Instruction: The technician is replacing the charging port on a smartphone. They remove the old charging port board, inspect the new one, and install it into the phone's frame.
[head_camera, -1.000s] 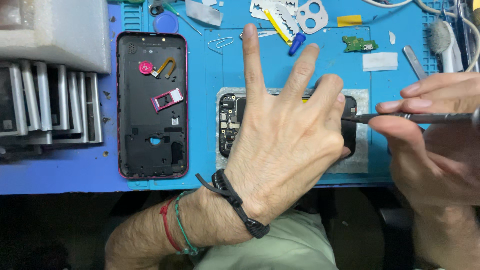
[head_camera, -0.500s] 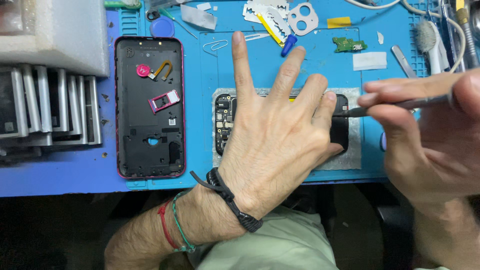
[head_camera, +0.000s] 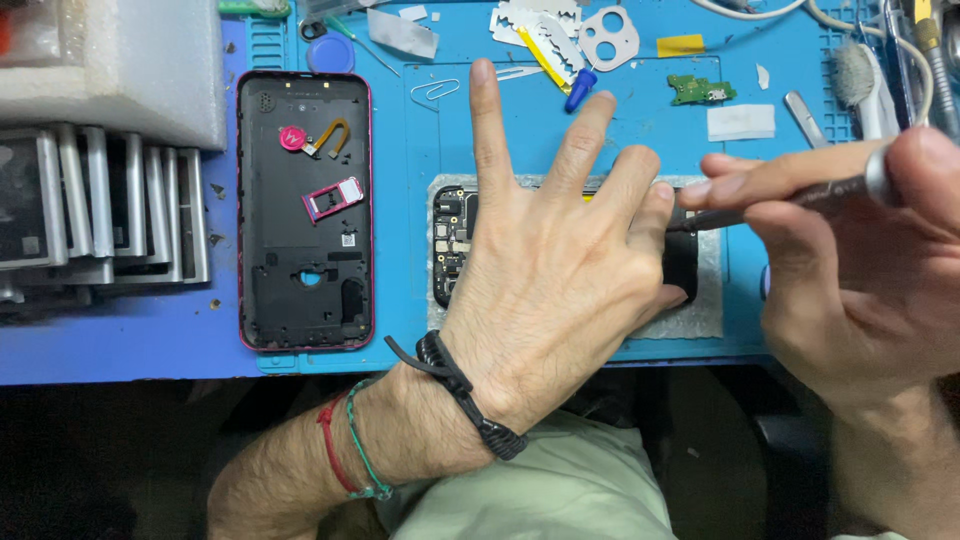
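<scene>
From the head camera, looking straight down, I see my left hand (head_camera: 560, 280) spread flat over the opened phone (head_camera: 455, 245) lying on a pale, textured pad (head_camera: 700, 315) in the middle of the blue work mat (head_camera: 400, 200). The palm presses down with nothing gripped, fingers fanned out and slightly lifted; I judge this pins the phone so it cannot slide while its right end stays exposed. Only the left end of the phone, with its circuit board, and a dark strip at the right show around the hand.

My right hand (head_camera: 850, 270) comes in from the right, pinched shut on a slim screwdriver (head_camera: 800, 198) held almost level. Its tip meets the phone's right end just beside my left little finger (head_camera: 655, 205). The low angle seems meant to keep the tip in sight under my own fingers.

To the left, well apart, a detached back cover (head_camera: 305, 210) with a pink rim lies inner side up, a small pink tray (head_camera: 333, 197) resting in it. At the far edge lie a paperclip (head_camera: 435, 90), a small green circuit board (head_camera: 702, 91) and a brush (head_camera: 865, 75), all clear of my working area. Further left, a row of metal parts (head_camera: 100, 210) stands below a white foam block (head_camera: 130, 70).
</scene>
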